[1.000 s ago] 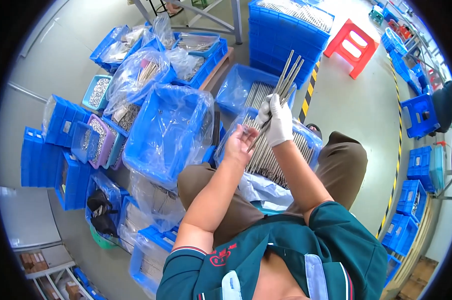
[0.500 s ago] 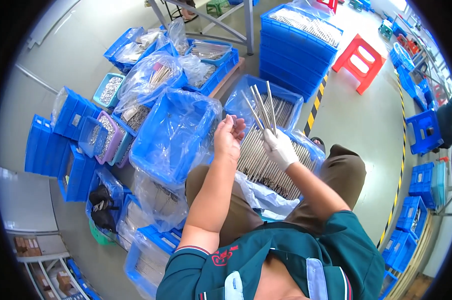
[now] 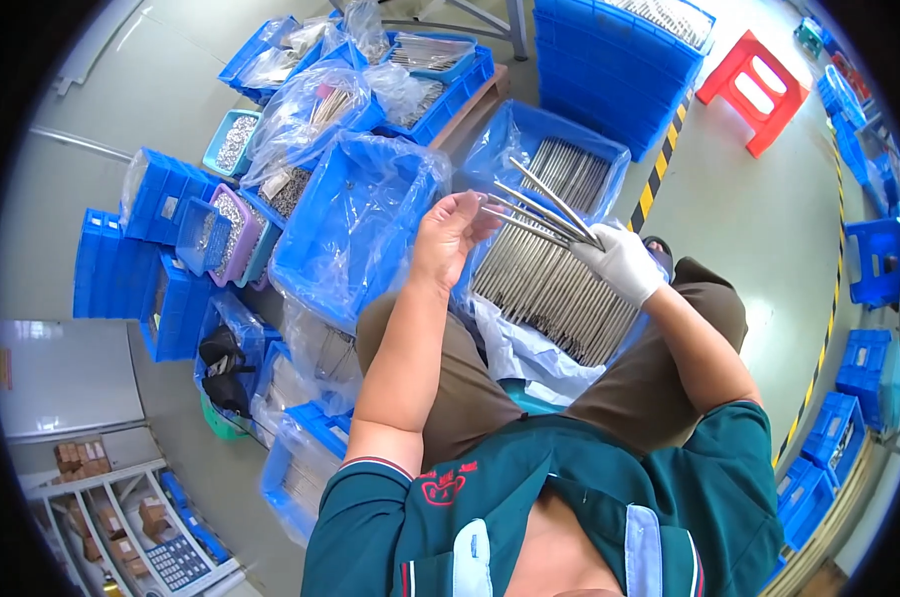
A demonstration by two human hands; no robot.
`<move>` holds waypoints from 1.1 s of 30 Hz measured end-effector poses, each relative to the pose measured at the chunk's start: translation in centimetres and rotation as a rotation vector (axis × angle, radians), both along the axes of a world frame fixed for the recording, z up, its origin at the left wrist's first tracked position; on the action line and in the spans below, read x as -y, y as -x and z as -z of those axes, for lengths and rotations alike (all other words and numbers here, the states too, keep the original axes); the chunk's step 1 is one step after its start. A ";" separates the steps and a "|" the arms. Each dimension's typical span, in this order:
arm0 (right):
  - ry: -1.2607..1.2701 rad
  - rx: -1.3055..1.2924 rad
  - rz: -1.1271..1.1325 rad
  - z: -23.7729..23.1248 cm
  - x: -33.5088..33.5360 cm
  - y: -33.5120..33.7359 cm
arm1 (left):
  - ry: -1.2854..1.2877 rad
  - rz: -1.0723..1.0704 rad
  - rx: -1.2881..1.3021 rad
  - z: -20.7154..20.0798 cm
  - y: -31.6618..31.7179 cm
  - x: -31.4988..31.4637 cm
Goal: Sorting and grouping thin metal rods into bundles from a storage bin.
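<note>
The rods (image 3: pixel 553 199) are smooth, glossy metal; the stacked crates (image 3: pixel 609 80), semi-gloss plastic; the bag (image 3: pixel 296 109), shiny, crinkled plastic film; the trousers (image 3: pixel 629 408), matt cloth; the glove (image 3: pixel 624 267), seen small, probably matt fabric.

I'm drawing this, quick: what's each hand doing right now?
Right hand: closed, holding several metal rods.
Left hand: partly curled at their tips; can't tell if it grips one.
</note>
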State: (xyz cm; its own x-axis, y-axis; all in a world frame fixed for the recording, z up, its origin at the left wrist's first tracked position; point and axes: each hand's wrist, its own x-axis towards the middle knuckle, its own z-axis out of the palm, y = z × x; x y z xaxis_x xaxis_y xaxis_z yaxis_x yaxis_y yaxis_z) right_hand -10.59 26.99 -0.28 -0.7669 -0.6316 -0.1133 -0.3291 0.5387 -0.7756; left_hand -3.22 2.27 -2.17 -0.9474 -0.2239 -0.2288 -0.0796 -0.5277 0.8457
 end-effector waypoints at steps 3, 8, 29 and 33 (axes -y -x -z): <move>0.017 -0.047 -0.003 0.0 -0.5 -0.1 | 0.017 0.016 0.002 -0.4 0.3 -0.6; 0.002 -0.116 -0.011 0.3 -1.1 -0.1 | 0.028 0.062 -0.018 -0.6 0.5 -0.6; 0.005 -0.048 -0.025 0.6 -0.6 -0.3 | 0.200 0.081 -0.138 -2.1 -0.1 -0.7; -0.030 -0.061 -0.043 0.4 -0.6 -0.3 | 0.200 0.090 -0.126 -1.9 0.1 -0.6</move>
